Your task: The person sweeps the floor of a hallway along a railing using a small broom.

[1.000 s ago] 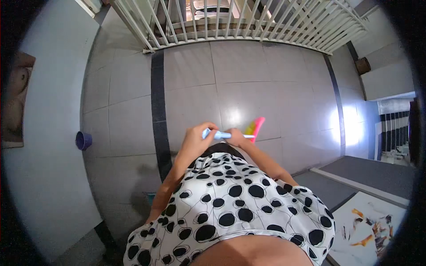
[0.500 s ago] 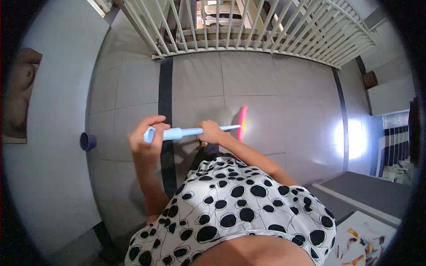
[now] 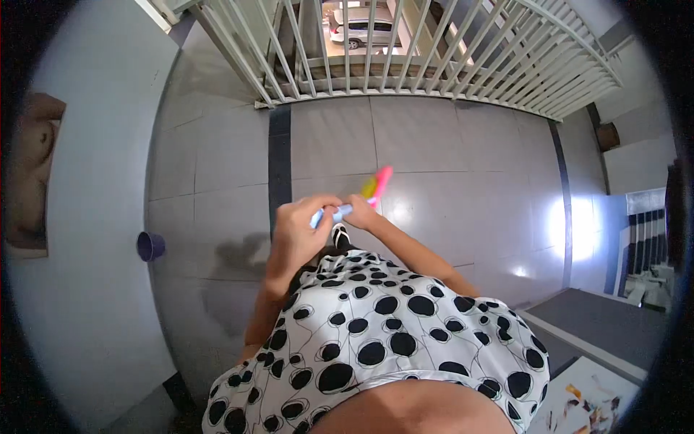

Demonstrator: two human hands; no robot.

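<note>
The left grip (image 3: 298, 226) has drawn in close to the right grip (image 3: 359, 213), at its 9 o'clock, both curled around the broom's blue handle (image 3: 341, 213), whose pink head (image 3: 382, 182) lies at the right grip's 1 o'clock.

Tiled upstairs landing (image 3: 426, 145), probably in a home, white railing (image 3: 434, 50), parked car (image 3: 365, 32) below, framed picture (image 3: 30, 177)
</note>
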